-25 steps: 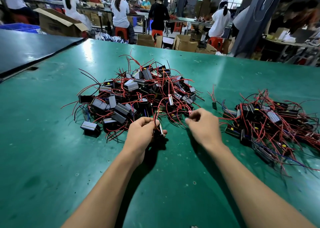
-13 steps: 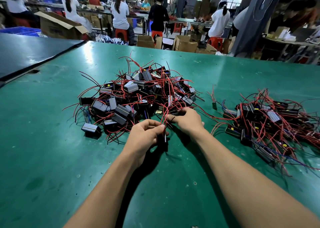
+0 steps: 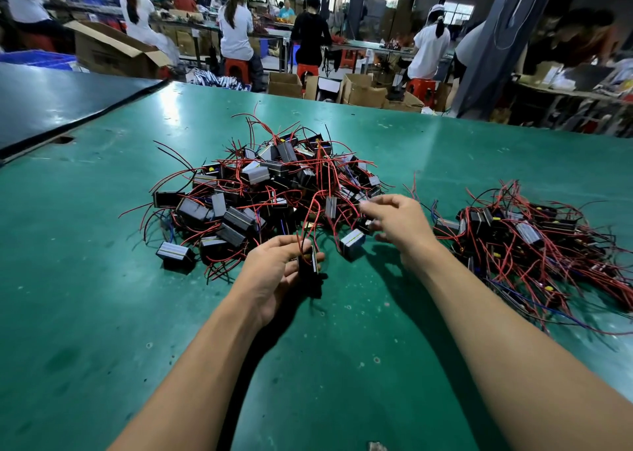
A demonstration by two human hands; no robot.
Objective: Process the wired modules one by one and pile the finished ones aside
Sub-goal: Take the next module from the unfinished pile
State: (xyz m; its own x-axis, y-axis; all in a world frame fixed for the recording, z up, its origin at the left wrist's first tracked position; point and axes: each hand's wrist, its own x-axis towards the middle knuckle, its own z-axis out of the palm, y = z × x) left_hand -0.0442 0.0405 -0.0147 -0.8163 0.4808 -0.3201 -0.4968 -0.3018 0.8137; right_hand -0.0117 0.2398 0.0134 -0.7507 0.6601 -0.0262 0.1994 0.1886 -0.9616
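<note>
A big heap of black wired modules (image 3: 270, 190) with red leads lies on the green table (image 3: 102, 279) ahead of me. My left hand (image 3: 274, 276) grips one black module (image 3: 311, 266) upright just in front of the heap, and its red wires rise from my fingers. My right hand (image 3: 399, 223) hovers at the heap's right front edge, blurred, fingers spread, with nothing visibly in it. A single module (image 3: 352, 242) lies on the table just left of that hand. A second, flatter pile of modules (image 3: 524, 241) with tangled wires lies to the right.
A dark table (image 3: 51, 105) adjoins the green one at the left. Beyond the far edge are cardboard boxes (image 3: 363, 91), red stools and several seated people at benches. A grey pillar (image 3: 493, 50) stands at the back right.
My right hand has let go of the wires near my left hand and swung right and up towards the heap's edge. The left hand still holds its module, now slightly lower.
</note>
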